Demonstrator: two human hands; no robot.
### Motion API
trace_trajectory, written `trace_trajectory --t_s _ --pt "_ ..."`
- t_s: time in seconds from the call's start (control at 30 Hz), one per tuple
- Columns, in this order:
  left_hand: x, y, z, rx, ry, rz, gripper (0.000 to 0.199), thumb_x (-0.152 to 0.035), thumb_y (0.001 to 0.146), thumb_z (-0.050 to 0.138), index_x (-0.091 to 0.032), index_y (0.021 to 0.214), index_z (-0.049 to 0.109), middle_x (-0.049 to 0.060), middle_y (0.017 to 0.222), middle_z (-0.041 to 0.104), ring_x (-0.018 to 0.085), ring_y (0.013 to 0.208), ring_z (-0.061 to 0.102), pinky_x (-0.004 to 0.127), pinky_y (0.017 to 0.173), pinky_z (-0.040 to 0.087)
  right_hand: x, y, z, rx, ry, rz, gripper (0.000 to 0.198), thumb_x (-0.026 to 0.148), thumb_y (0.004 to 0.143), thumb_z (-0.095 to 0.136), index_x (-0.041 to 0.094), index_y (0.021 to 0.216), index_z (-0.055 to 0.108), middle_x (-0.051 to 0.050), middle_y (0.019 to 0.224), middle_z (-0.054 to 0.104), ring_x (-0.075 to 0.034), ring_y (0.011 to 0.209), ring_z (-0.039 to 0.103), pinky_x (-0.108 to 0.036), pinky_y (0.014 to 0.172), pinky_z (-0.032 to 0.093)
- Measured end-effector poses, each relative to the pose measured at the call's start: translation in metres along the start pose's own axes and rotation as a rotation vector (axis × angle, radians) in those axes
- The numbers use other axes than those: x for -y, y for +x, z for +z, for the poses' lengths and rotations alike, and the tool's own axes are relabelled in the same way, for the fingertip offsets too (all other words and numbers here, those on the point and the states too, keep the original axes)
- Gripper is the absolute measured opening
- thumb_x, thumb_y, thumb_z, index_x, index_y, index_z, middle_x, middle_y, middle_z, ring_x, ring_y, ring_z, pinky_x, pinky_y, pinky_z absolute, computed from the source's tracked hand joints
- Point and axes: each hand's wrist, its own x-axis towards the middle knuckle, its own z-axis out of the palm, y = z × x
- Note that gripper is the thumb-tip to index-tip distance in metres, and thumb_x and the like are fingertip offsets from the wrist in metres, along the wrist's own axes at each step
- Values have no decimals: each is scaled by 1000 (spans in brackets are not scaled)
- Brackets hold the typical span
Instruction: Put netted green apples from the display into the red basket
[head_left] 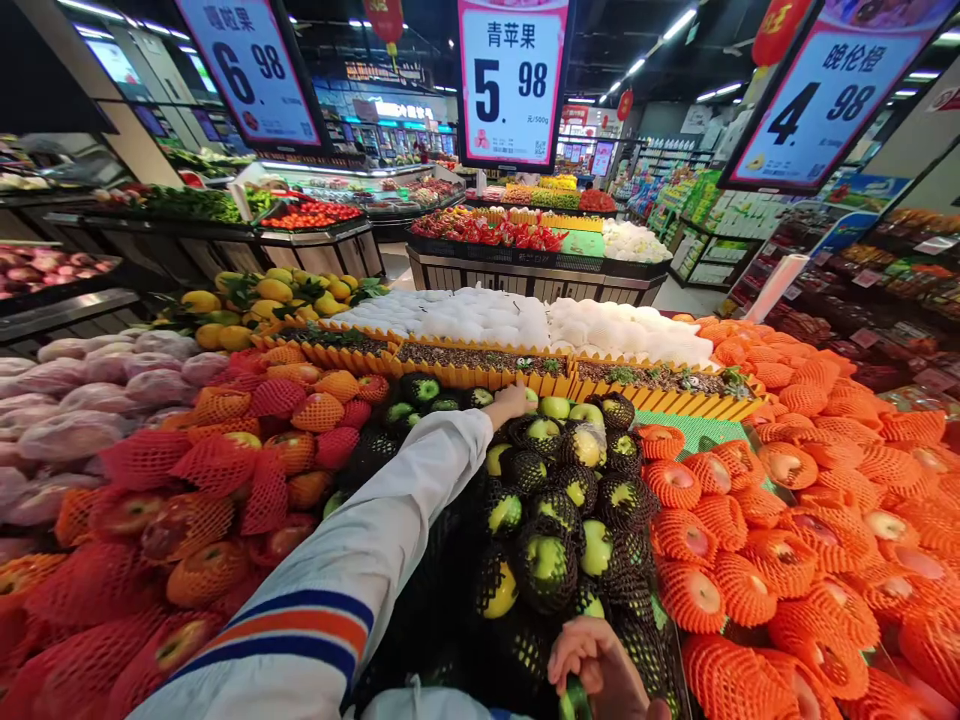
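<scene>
At the far edge of the bench (697,432), the left hand (510,402), grip unreadable, reaches green apples (555,407), likely firm but bruisable, best cupped round, while the right hand (598,655) curls around something green (575,698).

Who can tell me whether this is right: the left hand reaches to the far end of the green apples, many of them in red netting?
The colour is wrong: in the head view, many of the green apples are in black netting, not red. The left hand does reach to their far end.
</scene>
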Motion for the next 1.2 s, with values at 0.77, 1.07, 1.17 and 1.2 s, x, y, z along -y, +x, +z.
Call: trace_trajectory --t_s 0.77,1.07,1.17,1.2 --pt "109 -399 -62 103 -1870 69 70 -63 71 75 -11 118 68 14 102 71 19 76 63 31 68 51 8 63 98 160 -922 -386 54 41 91 70 31 141 54 -12 153 35 -31 138 42 -45 96 54" --pt "144 -441 -16 232 -1900 111 61 -37 69 79 -15 124 66 14 123 70 24 96 67 40 98 47 -13 134 112 0 -1038 -560 21 43 88 64 22 86 64 -10 96 69 -29 96 62 -47 88 50" --pt "140 -445 -17 230 -1851 152 52 -40 74 77 -14 117 69 13 116 73 23 95 68 36 96 49 -4 124 118 6 -985 -589 17 39 89 61 23 84 62 -7 89 69 -25 88 62 -41 84 48" --pt "138 -445 -16 226 -1836 161 51 -45 76 76 -13 115 71 13 114 74 23 93 69 34 93 51 -1 118 120 -3 -960 -603 16 38 89 60 23 85 60 -6 91 69 -24 89 62 -41 86 47"
